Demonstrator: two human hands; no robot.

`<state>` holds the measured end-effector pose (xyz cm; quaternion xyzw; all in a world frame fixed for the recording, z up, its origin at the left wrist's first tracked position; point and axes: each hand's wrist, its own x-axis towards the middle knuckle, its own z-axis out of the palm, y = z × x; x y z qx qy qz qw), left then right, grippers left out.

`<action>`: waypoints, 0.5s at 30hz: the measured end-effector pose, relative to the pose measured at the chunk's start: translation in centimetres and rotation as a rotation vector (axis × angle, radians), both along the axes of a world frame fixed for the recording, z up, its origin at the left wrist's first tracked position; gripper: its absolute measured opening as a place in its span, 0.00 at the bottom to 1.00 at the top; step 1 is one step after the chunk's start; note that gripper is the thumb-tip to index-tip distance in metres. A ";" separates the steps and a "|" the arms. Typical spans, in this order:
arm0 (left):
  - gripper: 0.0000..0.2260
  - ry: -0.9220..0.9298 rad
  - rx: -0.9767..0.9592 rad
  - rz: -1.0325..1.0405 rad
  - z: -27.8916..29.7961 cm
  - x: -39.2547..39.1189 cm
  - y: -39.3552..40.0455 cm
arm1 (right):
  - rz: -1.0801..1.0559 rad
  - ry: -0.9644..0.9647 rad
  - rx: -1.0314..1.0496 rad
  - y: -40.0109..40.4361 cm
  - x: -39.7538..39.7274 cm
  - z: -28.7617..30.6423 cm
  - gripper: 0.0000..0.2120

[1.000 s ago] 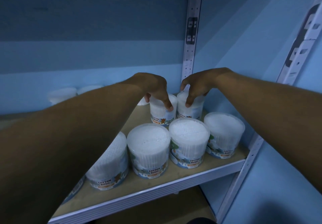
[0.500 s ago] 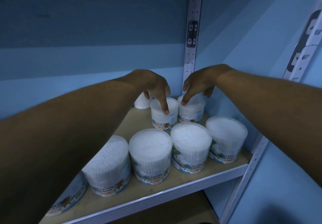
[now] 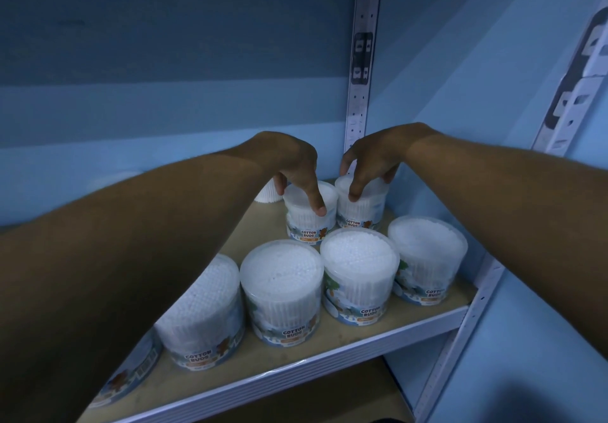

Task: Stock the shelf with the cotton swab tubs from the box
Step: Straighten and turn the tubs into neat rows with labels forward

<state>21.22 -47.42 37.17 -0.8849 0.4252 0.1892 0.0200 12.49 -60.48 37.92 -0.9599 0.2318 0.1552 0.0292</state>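
Observation:
Clear cotton swab tubs with "COTTON BUDS" labels stand on a wooden shelf (image 3: 342, 337). Several form the front row, among them one tub (image 3: 283, 291) in the middle and another (image 3: 360, 274) to its right. Two tubs stand in the back corner. My left hand (image 3: 292, 162) reaches over the left back tub (image 3: 306, 225), thumb behind it and a finger down its front. My right hand (image 3: 375, 159) grips the right back tub (image 3: 365, 213) from above the same way. The box is out of view.
A perforated white upright (image 3: 360, 93) runs up the back corner and another upright (image 3: 460, 340) stands at the front right. Blue walls close the back and right sides. One more tub (image 3: 266, 197) shows behind my left wrist. A lower shelf (image 3: 329, 399) lies beneath.
Both hands stay on the two back tubs; their fingers have shifted a little on the lids. The view has tilted slightly, so the shelf sits lower in the frame.

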 end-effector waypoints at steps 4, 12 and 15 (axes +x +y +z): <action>0.32 -0.066 0.004 0.016 -0.2 -0.3 -0.1 | 0.016 0.010 -0.010 -0.1 0.0 -0.1 0.35; 0.46 0.012 -0.046 0.061 -0.6 0.2 -0.1 | -0.030 -0.001 0.078 -0.4 -0.4 0.3 0.40; 0.46 0.063 -0.060 0.029 -0.6 0.4 -0.1 | -0.050 -0.014 0.063 -0.5 -0.5 0.1 0.40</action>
